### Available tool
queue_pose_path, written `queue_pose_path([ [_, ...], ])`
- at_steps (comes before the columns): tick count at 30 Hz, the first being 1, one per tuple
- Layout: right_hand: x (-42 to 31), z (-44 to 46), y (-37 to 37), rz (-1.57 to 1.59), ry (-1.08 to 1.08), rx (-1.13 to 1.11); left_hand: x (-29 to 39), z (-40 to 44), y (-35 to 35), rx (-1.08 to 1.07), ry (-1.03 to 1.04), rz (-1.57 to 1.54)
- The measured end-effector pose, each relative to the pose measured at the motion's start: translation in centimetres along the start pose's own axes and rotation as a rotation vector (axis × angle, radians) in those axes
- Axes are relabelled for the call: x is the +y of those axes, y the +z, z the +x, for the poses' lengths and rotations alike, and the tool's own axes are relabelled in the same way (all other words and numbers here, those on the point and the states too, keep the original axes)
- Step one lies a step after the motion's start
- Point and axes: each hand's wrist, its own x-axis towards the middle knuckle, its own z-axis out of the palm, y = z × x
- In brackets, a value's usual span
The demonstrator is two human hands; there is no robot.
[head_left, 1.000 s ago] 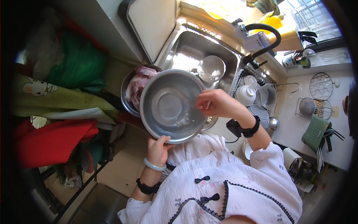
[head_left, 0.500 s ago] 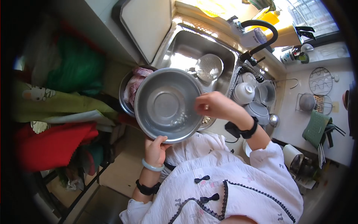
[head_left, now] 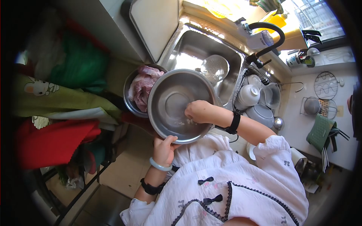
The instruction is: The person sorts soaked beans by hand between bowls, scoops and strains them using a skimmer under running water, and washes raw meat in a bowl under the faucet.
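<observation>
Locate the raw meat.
In the head view, the raw meat sits left of centre, in a metal container beside the bowl the left hand grips.

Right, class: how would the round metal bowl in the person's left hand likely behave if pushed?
The round metal bowl would probably stay stiff, since its wall looks like rigid metal. It may tip, as the left hand grips it at one side of the rim. Its smooth, shiny surface could be slippery.

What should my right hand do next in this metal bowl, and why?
Probably gather the small white bits between the fingertips: your right hand is inside the metal bowl close to them, while your left hand grips the rim. Whether anything is pinched is hidden.
</observation>
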Motion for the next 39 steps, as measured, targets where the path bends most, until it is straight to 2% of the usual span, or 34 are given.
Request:
queue_pose_path([
  [2,-0.1,0.0,-0.7,0.01,0.019,-0.082,-0.1,0.0,0.2,0.003,0.004,-0.006],
  [6,0.1,-0.5,-1.0,0.082,0.011,-0.051,-0.2,0.1,0.4,0.008,0.011,-0.004],
  [9,0.1,-1.6,-2.3,0.189,0.043,0.057,-0.2,0.3,0.1,0.014,0.016,0.006],
  [11,-0.2,-3.1,-4.4,0.327,-0.024,0.23,-0.1,0.3,0.0,0.021,0.021,0.019],
  [17,1.0,-5.7,-5.3,0.327,0.009,0.283,0.5,0.1,0.5,0.031,0.037,0.024],
  [19,0.5,-6.9,-6.3,0.547,0.043,0.368,0.7,-0.1,0.6,0.044,0.039,0.007],
  [23,0.9,-9.6,-8.0,0.556,0.122,0.4,0.8,0.1,-0.4,0.038,0.019,0.021],
  [25,1.7,-10.3,-7.6,0.447,0.166,0.308,0.8,0.2,-0.7,0.013,0.026,0.017],
  [27,1.9,-10.3,-6.6,0.475,0.171,0.295,0.8,0.1,-0.4,0.023,0.035,0.021],
  [33,-0.4,-6.0,-5.0,0.326,0.05,0.365,1.0,-0.1,-0.3,0.024,0.029,0.036],
  [35,-0.5,-3.6,-3.2,0.281,-0.03,0.262,1.1,-0.2,-0.1,0.007,0.026,0.05],
  [39,-0.4,-0.7,-0.8,0.182,-0.022,0.22,0.9,-0.4,-0.1,0.043,0.04,0.053],
])
